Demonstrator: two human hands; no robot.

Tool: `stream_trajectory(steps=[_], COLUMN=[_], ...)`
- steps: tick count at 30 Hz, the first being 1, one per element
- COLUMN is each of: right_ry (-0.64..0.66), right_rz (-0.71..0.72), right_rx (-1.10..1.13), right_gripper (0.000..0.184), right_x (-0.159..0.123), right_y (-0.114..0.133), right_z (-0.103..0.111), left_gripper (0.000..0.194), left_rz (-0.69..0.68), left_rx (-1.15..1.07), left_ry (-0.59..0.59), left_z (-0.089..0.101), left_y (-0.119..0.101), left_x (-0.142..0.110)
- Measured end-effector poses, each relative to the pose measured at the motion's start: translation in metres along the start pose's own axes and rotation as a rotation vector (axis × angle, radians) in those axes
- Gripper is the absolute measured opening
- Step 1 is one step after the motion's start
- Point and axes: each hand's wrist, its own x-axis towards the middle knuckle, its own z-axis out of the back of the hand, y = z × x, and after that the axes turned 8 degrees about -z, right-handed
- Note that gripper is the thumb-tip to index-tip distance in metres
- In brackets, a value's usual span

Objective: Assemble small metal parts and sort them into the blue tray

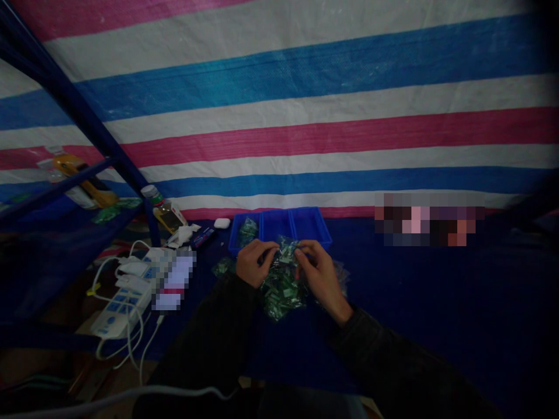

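My left hand and my right hand pinch the two sides of a small clear plastic bag with pale green pieces in it. Below it, between my wrists, lies a heap of green-filled bags on the dark blue table. A blue three-compartment tray stands just behind my hands. Its left compartment holds more green bags. Left of my left hand rests another green bag. Clear bags lie partly hidden behind my right hand.
At left are a white power strip with tangled cables, a blurred-out phone, a drink bottle and a white case. A blue metal post rises there beside a shelf with bottles. A striped tarp closes off the back.
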Motion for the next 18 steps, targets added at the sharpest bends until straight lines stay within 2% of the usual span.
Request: stream_trajectory(steps=[4, 9, 13, 18], right_ry=[-0.004, -0.007, 0.019, 0.028], right_rz=[-0.022, -0.003, -0.003, 0.021], right_rx=[0.103, 0.077, 0.09, 0.018], right_gripper=[0.038, 0.022, 0.023, 0.024], right_x=[-0.0007, -0.0012, -0.0007, 0.0011], right_y=[-0.0018, 0.0016, 0.0048, 0.0028], right_z=[-0.0012, -0.0001, -0.0001, -0.0006], left_gripper=[0.021, 0.015, 0.008, 0.01], left_rz=[-0.077, -0.088, -0.057, -0.032], left_rx=[-0.064, -0.051, -0.018, 0.015], left_ry=[0.007, -0.002, 0.005, -0.012], left_z=[0.0008, -0.0008, 0.0001, 0.0004], left_y=[0.0021, 0.0038, 0.0014, 0.0018], left_x=[0.0024, 0.0028, 0.0035, 0.003])
